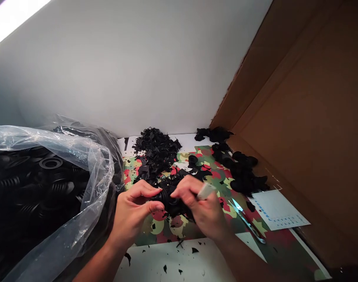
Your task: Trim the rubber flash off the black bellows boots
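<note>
Between the thumb and fingers of my left hand (132, 205) is a small black ribbed rubber bellows (161, 197). My right hand (204, 205) is closed close beside it, its fingertips near the bellows' right side. From the right fist sticks a pale, handle-like piece (206, 191); whatever is at its other end is hidden. Behind and below the hands lies a heap of black rubber scraps (158, 150). On the left, a clear plastic bag (101, 164) holds many similar black ribbed parts (51, 163).
A camouflage-patterned sheet (173, 231) covers the work surface. To the right lie thread snips (248, 221) and a white card with blue print (280, 209). More black rubber pieces (243, 168) line the cardboard wall (299, 117). Small scraps dot the white front area (155, 260).
</note>
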Demonstrator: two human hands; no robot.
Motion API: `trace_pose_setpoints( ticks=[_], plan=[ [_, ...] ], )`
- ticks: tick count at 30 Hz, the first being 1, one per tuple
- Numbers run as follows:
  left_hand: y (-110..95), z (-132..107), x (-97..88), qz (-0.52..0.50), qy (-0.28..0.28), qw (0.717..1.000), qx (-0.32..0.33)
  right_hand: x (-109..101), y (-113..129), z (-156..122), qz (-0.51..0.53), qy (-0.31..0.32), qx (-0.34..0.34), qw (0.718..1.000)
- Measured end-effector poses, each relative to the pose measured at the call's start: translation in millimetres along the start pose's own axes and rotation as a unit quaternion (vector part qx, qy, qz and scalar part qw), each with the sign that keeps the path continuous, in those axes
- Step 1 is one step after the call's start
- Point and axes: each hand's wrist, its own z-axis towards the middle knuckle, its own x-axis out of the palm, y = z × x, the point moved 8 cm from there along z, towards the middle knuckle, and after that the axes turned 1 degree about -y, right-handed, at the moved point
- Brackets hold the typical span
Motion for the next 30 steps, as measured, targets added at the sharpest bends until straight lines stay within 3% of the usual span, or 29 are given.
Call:
trace_pose_setpoints(
  ticks=[2,4,9,15,20,30],
  plan=[
    [-2,1,-0.5,0.031,0.003,1.000,0.001,-18,3,-2,0.000,-0.078,-0.031,0.996],
    [-4,0,1.2,0.065,0.011,0.998,0.005,-26,2,-3,0.036,-0.095,-0.035,0.994],
    [2,-1,11.4,0.099,0.063,0.992,-0.048,1,4,-5,0.122,0.062,-0.002,0.991],
    [5,0,10.6,0.082,0.081,0.989,-0.095,7,11,-8,0.003,0.062,-0.056,0.997],
    [7,-2,8.3,0.064,0.069,0.989,-0.111,15,12,-13,-0.054,0.117,-0.131,0.983],
    [15,-4,10.0,0.052,0.091,0.980,-0.170,19,9,-14,-0.076,0.135,-0.140,0.978]
  ],
)
